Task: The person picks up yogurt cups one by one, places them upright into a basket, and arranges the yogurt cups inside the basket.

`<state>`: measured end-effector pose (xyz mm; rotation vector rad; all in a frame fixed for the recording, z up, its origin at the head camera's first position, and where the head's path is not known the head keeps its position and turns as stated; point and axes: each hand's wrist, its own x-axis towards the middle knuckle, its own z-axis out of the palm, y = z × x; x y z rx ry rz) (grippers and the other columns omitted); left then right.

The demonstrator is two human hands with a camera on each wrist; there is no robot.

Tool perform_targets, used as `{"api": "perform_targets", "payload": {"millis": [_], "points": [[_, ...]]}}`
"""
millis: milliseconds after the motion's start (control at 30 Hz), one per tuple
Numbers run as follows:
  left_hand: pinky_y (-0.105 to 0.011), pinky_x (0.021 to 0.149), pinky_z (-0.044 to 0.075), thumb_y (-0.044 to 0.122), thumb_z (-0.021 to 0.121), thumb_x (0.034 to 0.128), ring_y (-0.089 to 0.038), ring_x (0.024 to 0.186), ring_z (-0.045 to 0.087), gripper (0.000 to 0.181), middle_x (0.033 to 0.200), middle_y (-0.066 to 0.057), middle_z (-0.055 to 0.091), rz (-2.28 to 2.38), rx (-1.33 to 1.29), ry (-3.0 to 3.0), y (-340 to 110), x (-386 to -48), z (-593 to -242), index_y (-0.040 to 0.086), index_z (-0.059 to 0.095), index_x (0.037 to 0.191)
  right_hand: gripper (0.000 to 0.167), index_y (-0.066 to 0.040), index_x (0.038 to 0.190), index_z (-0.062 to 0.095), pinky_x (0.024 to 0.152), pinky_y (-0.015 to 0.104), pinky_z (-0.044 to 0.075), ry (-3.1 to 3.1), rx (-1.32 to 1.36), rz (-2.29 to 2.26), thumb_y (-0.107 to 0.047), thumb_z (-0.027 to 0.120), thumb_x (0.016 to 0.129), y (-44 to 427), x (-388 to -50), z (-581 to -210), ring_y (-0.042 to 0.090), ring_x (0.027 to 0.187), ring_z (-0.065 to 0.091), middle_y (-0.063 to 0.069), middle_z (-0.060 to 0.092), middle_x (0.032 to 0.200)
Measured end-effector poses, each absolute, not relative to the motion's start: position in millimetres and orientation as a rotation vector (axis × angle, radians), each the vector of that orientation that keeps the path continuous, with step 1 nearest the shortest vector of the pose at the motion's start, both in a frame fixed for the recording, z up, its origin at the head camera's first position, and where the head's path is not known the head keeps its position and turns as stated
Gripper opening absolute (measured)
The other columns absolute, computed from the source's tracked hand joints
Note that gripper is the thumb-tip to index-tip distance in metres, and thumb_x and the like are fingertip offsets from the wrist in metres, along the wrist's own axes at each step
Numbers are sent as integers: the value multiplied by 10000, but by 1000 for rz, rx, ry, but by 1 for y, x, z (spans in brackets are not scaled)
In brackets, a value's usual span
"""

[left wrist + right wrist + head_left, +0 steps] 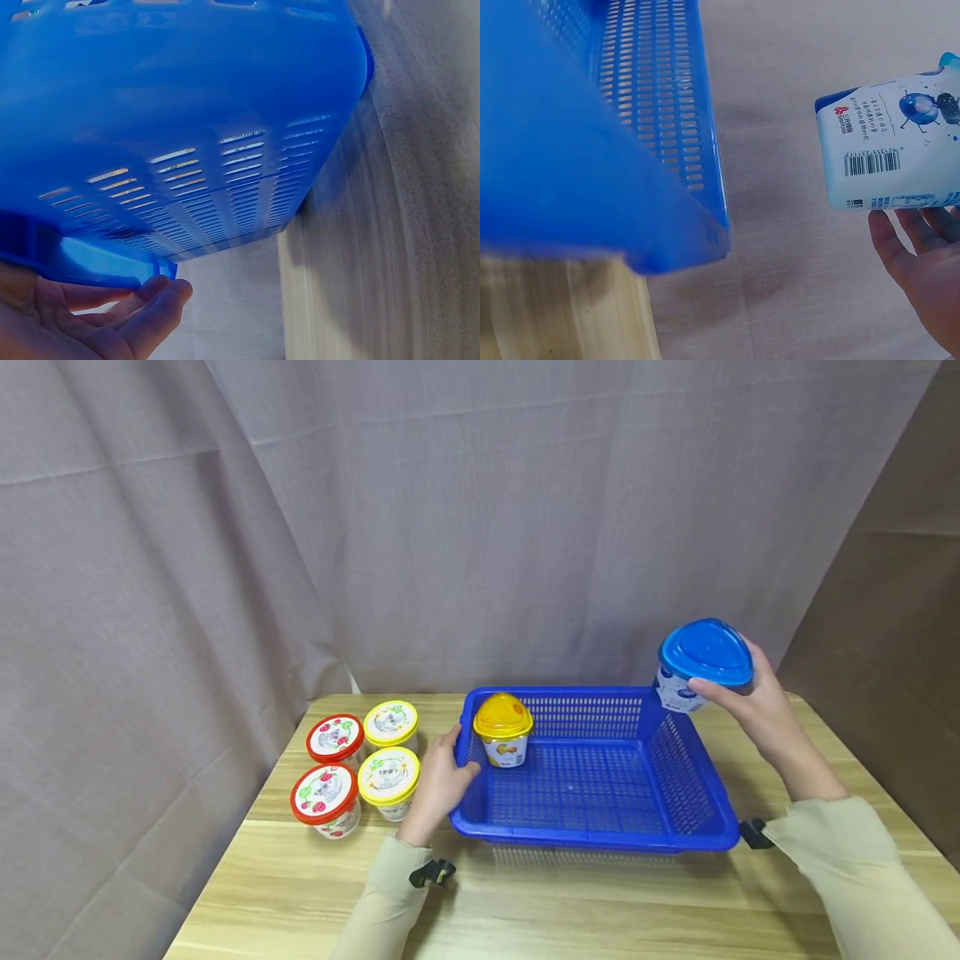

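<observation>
A blue-lidded cup (705, 653) is held up in my right hand (772, 722), over the back right corner of the blue basket (592, 839); the right wrist view shows the cup's printed side (892, 142) with the fingers around it. My left hand (441, 781) grips the basket's left rim, and in the left wrist view its fingers curl under that rim (97, 274). Inside the basket, at the left end, a yellow-lidded cup (504, 731) stands upright.
Left of the basket stand two red-lidded tubs (326, 793) and two yellow-lidded tubs (389, 775) on the wooden table (525, 910). A grey cloth (480, 527) hangs behind the table.
</observation>
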<state>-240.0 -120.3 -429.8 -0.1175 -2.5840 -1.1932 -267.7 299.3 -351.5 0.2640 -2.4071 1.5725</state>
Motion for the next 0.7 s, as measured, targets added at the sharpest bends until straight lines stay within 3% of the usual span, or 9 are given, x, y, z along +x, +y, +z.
{"api": "perform_targets", "payload": {"millis": [400, 700], "points": [[-520, 1069, 427, 23, 735, 813, -415, 1233, 548, 697, 1363, -302, 544, -1212, -132, -2572, -122, -240, -432, -81, 468, 1448, 886, -219, 1633, 39, 1068, 742, 264, -2418, 322, 1626, -275, 643, 987, 286, -272, -349, 546, 1403, 268, 299, 214, 1596], [-514, 1065, 433, 17, 733, 822, -407, 1228, 551, 694, 1362, -296, 546, -1204, -128, -2571, -121, -244, -434, -69, 466, 1456, 927, -166, 1631, 17, 1063, 762, 236, -2459, 408, 1647, -290, 660, 975, 270, -277, -349, 557, 1422, 231, 304, 181, 1611]]}}
